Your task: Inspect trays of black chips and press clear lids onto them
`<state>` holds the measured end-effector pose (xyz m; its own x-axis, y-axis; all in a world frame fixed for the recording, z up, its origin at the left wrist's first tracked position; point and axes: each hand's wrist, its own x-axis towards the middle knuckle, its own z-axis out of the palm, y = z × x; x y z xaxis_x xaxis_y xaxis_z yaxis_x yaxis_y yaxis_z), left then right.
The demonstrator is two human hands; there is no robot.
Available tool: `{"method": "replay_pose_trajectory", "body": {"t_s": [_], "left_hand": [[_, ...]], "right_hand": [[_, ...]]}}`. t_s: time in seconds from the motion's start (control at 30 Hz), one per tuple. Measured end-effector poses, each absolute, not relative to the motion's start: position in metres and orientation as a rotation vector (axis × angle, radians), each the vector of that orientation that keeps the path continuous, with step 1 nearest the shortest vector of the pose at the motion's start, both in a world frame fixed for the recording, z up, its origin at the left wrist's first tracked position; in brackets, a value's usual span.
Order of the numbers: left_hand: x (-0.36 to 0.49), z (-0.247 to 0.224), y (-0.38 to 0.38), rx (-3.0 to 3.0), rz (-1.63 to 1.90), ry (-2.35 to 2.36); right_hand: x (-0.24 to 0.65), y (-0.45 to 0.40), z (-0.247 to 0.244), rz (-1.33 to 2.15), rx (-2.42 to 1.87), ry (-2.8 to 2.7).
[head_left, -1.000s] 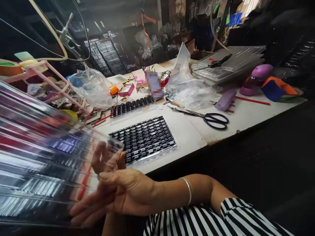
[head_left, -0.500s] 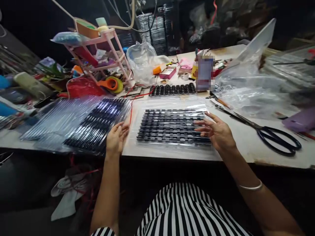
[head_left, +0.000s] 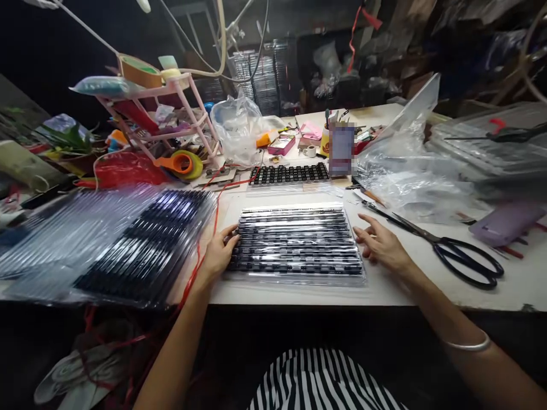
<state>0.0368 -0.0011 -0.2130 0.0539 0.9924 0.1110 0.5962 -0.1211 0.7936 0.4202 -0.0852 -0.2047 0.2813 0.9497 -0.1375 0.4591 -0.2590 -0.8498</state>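
Observation:
A clear plastic tray with rows of black strips (head_left: 297,242) lies flat on the white table in front of me. My left hand (head_left: 222,247) is at its left edge, fingers apart and fingertips touching the side. Just off the right edge, my right hand (head_left: 378,245) hovers with its fingers spread and nothing in them. To the left lies a stack of similar black strips in clear plastic (head_left: 145,245). A black grid-like piece (head_left: 288,173) sits behind the tray.
Large dark-handled scissors (head_left: 465,256) lie at the right. A pink rack (head_left: 192,108) with tape rolls stands back left, and a phone-like item (head_left: 342,149) stands at the back. Clear plastic bags (head_left: 414,182) are heaped back right. Red string (head_left: 217,210) runs left of the tray.
My left hand has moved right onto the tray's left edge. My right hand has come off the tray to its right side. The camera view has shifted slightly.

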Motion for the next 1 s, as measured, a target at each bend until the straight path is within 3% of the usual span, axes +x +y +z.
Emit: {"method": "replay_pose_trajectory", "body": {"t_s": [0.27,0.47,0.7,0.83,1.0], "left_hand": [[0.054,-0.213,0.005,2.126,0.602,1.741],[0.07,-0.214,-0.006,2.307,0.368,1.972],[0.025,-0.215,-0.032,2.318,0.571,1.582],[-0.015,-0.219,-0.085,2.558,0.428,1.259],[-0.016,-0.238,-0.137,2.79,0.563,1.451]], "right_hand": [[0.398,-0.072,-0.197,0.157,-2.218,-2.131],[0.372,-0.063,-0.188,0.008,-2.178,-2.338],[0.396,-0.074,-0.193,0.037,-1.988,-2.416],[0.431,-0.116,-0.2,0.326,-1.663,-2.42],[0.454,-0.181,-0.199,0.621,-1.474,-2.469]]}}
